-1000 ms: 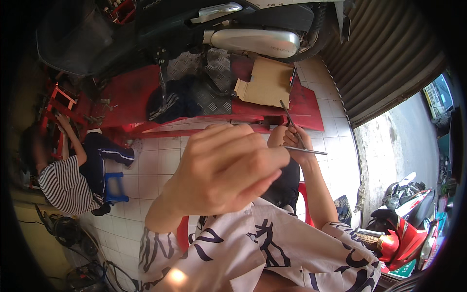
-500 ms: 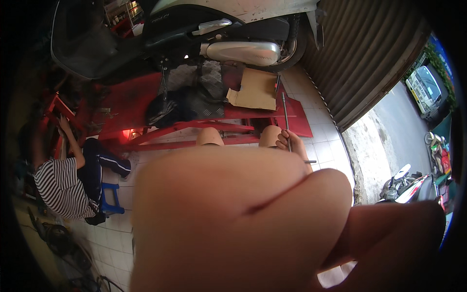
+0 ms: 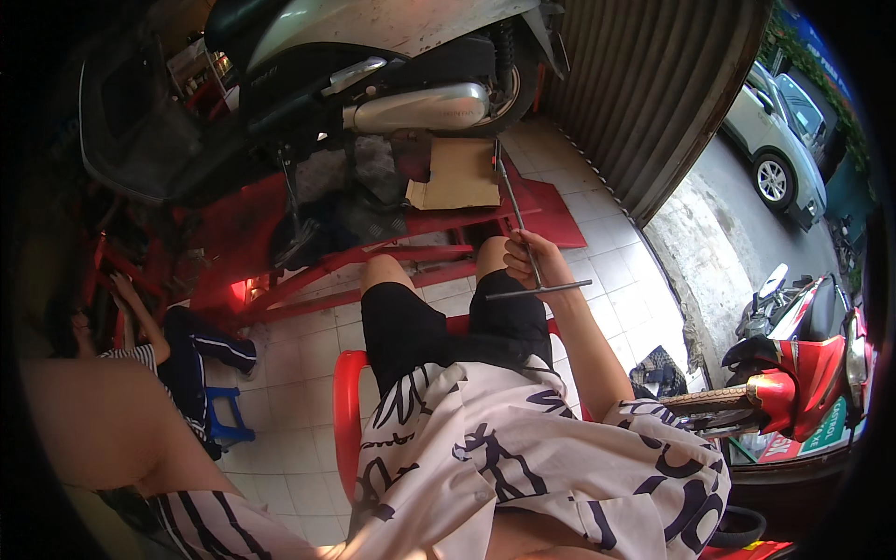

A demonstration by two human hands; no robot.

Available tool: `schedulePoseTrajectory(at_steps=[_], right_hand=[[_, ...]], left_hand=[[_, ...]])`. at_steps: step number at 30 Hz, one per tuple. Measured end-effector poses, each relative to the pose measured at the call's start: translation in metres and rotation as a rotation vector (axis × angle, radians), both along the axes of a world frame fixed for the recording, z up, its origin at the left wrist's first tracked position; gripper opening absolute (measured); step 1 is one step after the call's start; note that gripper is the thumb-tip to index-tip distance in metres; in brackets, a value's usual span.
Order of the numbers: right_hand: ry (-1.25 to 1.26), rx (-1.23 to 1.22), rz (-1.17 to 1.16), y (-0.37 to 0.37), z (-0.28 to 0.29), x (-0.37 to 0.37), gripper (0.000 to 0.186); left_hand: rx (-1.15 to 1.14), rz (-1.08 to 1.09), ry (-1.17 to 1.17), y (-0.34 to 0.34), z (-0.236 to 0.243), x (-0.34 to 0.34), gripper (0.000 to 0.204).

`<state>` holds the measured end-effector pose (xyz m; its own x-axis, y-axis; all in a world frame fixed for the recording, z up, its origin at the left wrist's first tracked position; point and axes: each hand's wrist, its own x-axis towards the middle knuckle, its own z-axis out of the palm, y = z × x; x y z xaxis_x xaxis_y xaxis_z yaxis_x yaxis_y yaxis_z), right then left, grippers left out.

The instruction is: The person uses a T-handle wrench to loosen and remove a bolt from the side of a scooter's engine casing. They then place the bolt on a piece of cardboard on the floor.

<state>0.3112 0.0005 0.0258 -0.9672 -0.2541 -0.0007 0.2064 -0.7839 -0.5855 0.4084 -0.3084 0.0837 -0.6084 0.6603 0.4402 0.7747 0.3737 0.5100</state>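
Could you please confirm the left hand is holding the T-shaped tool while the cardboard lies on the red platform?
Not quite: the head view shows the right hand holding the T-shaped tool, while the cardboard lies on the red platform.

The right hand [image 3: 543, 261] is curled closed, its forearm [image 3: 595, 350] slanting back and rightward from it. Well left of that hand, the left arm [image 3: 98, 420] looms close, blurred, the left hand out of sight.
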Motion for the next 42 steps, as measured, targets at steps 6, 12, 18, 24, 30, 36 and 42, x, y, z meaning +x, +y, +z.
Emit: schedulePoseTrajectory(at_steps=[6, 12, 18, 24, 30, 36, 42], right_hand=[[0.034, 0.027, 0.053, 0.003, 0.006, 0.001, 0.020], [0.065, 0.058, -0.038, 0.021, 0.021, 0.010, 0.020], [0.049, 0.043, -0.003, 0.011, 0.017, 0.008, 0.017], [0.072, 0.202, 0.002, 0.021, 0.032, 0.015, 0.011], [0.029, 0.299, 0.093, 0.004, 0.032, 0.010, 0.010], [-0.003, 0.399, 0.009, 0.015, 0.033, 0.020, 0.018], [0.077, 0.639, -0.023, 0.002, 0.045, 0.024, 0.023]], left_hand=[[-0.193, 0.329, -0.281, -0.003, -0.170, -0.003, 0.020], [-0.368, 0.176, -0.402, 0.020, -0.129, 0.004, 0.029], [-0.318, 0.212, -0.466, 0.028, -0.129, 0.050, 0.032], [-0.273, 0.104, -0.474, 0.043, -0.130, 0.082, 0.034], [-0.212, -0.057, -0.352, 0.034, -0.056, 0.039, 0.037], [0.066, -0.656, -0.133, 0.027, 0.108, -0.024, 0.040], [0.536, -0.472, -0.154, 0.028, 0.170, -0.152, 0.042]])
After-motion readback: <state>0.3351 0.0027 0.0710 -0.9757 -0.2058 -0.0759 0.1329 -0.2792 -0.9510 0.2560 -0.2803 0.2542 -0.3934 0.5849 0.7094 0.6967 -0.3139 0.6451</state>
